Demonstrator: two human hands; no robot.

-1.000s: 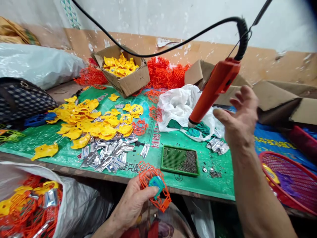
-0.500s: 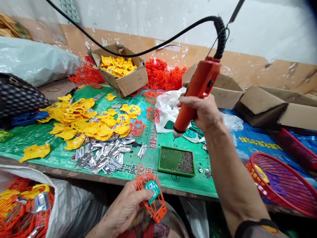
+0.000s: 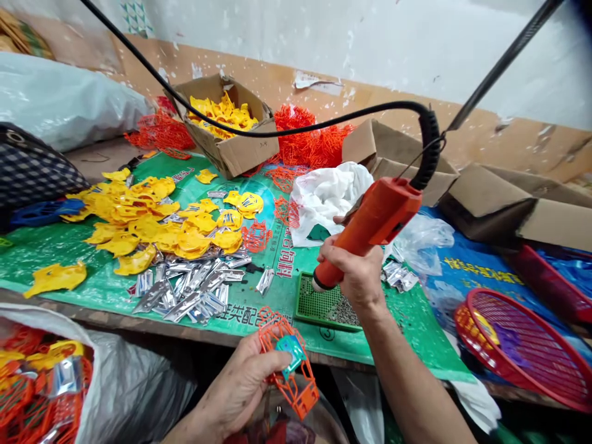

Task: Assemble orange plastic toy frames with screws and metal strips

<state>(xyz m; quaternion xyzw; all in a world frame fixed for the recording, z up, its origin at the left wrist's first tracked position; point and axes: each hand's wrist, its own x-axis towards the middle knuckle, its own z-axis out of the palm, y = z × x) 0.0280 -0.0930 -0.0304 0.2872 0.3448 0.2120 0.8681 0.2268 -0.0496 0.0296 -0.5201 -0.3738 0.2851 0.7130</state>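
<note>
My left hand is closed on an orange plastic frame at the table's front edge, its thumb pressing a small teal piece against it. My right hand wraps round a red electric screwdriver, which hangs from a black cable and a spring. The tool tilts down to the left, its pale nose over the green screw tray. Small screws lie in the tray's right part; my right hand and the tool cover some of it. The bit tip cannot be made out.
Silver metal blades and yellow plastic parts lie heaped on the left of the table. Behind them stands a cardboard box of yellow parts. A red basket is at right, and a sack of mixed parts at lower left.
My right hand has brought the screwdriver down and slightly left, from above the tray's far side to over the tray. My left hand keeps its grip, shifted slightly right.
</note>
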